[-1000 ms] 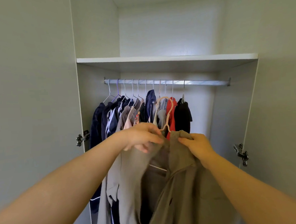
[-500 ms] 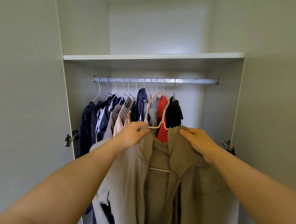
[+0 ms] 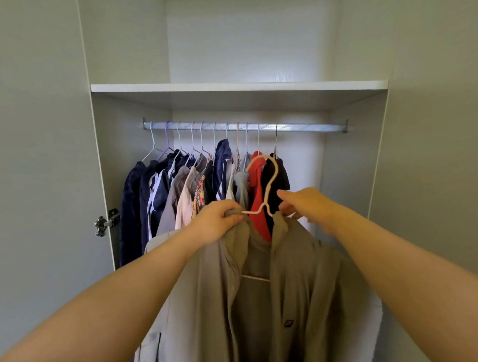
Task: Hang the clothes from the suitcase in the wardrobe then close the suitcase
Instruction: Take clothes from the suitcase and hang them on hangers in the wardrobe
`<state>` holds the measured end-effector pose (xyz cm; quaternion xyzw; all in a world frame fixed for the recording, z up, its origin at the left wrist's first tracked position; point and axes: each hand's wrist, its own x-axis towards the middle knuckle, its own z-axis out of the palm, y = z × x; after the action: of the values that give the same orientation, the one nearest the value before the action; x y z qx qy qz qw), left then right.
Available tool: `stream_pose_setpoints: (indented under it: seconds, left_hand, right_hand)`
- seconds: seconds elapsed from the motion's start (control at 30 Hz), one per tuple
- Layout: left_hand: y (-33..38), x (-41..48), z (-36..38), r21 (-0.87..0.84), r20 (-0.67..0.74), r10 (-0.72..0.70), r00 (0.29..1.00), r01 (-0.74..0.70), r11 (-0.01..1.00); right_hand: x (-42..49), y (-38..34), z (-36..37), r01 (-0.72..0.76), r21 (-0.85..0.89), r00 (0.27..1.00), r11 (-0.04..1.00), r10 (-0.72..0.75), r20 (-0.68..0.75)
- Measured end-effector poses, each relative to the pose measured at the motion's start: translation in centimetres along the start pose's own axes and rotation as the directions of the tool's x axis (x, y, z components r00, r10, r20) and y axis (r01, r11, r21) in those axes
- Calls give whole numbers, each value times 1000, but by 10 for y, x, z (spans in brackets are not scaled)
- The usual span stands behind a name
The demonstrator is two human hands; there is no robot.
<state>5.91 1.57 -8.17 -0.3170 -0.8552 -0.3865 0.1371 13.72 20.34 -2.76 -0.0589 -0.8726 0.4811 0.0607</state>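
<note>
Khaki jacket on pink hanger, lower centre of frame, below rail. Long axis vertical, hook up, opening toward frame left. Left hand grips the collar; right hand at the other collar side, finger hold unclear. Step: hanging. Next, judged: lift hook over bare rail at frame right

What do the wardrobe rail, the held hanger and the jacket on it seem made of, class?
Rail: metal, probably; silvery with bright sheen. Hanger: thin wire with a matt pink coating, perhaps. Jacket: khaki woven cloth, likely; matt, draping in soft folds.
</note>
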Motion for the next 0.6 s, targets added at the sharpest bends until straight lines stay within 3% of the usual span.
stream_pose_setpoints:
  seconds: [0.17, 0.27, 0.4, 0.47, 0.53, 0.6]
  left_hand:
    - [-1, 1, -13, -138, -39, -56, 998, 51, 989]
    - [12, 2, -18, -118, 107, -189, 976, 201, 972]
    - [30, 3, -14, 18, 310, -427, 849, 444, 896]
    - [36, 3, -2, 26, 373, -448, 813, 473, 880]
    - [41, 4, 13, -9, 431, -388, 814, 434, 901]
    - [51, 2, 26, -28, 397, -347, 850, 389, 921]
  right_hand:
    - [-2, 18, 3, -5, -168, 995, 986, 22, 94]
    - [-4, 20, 4, 6, -62, 999, 998, -3, 47]
    - [-14, 32, 1, -114, 59, 991, 992, 110, 77]
    - [-23, 40, -3, -192, 136, 978, 972, 179, 106]
    - [-33, 51, -9, -275, 238, 960, 931, 252, 123]
    - [-42, 62, -16, -342, 321, 940, 883, 316, 131]
